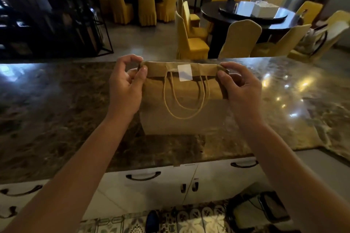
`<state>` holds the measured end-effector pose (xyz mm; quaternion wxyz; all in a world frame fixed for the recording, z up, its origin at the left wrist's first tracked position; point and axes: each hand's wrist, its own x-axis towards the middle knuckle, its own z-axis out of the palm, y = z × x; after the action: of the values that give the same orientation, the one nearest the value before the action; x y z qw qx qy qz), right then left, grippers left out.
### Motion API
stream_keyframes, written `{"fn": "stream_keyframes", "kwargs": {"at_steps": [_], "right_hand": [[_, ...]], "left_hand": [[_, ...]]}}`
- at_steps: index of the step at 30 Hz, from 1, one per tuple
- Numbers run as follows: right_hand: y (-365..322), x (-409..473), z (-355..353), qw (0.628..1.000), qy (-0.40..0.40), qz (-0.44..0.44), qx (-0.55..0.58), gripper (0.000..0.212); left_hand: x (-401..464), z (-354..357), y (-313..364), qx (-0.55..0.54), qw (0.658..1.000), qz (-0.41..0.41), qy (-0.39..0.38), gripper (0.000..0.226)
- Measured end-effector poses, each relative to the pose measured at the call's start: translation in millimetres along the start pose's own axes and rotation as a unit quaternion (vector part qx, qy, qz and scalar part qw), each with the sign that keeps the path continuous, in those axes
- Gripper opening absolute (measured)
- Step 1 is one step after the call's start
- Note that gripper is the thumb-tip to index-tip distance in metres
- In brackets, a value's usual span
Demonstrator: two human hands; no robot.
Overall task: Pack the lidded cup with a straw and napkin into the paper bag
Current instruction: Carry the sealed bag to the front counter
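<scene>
1. Pinching the folded top of the paper bag (181,119), the left hand (126,85) holds its left end and the right hand (240,89) its right end, thumbs toward the camera and fingers behind.
2. That fold runs left to right, parallel to the far edge of the counter (56,109); both hands sit equally near it.
3. The bag stands upright near the far edge, midway along; a pale sticker (185,72) bridges the fold, and the twine handles (186,96) hang down its near face.
4. Cup, straw and napkin are not visible, presumably inside.
5. Packing looks nearly finished; nothing on the counter hinders pressing the seal.
</scene>
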<state>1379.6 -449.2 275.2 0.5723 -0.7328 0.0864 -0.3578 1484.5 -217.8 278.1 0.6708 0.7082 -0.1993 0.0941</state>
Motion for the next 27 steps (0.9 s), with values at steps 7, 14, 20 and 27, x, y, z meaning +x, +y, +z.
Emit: {"fn": "stream_keyframes", "kwargs": {"at_steps": [7, 14, 20, 27], "right_hand": [[29, 69, 33, 1.0, 0.015, 0.006, -0.005, 0.022], [65, 141, 77, 0.998, 0.039, 0.02, -0.04, 0.023], [91, 175, 100, 0.997, 0.035, 0.042, -0.046, 0.023], [127, 182, 113, 0.994, 0.026, 0.044, -0.098, 0.017]], "left_hand": [[81, 8, -36, 0.009, 0.999, -0.001, -0.035, 0.027], [165, 14, -77, 0.006, 0.999, -0.017, -0.043, 0.026], [204, 19, -110, -0.003, 0.998, -0.024, -0.05, 0.024], [207, 22, -146, -0.002, 0.997, -0.049, -0.051, 0.035]]}}
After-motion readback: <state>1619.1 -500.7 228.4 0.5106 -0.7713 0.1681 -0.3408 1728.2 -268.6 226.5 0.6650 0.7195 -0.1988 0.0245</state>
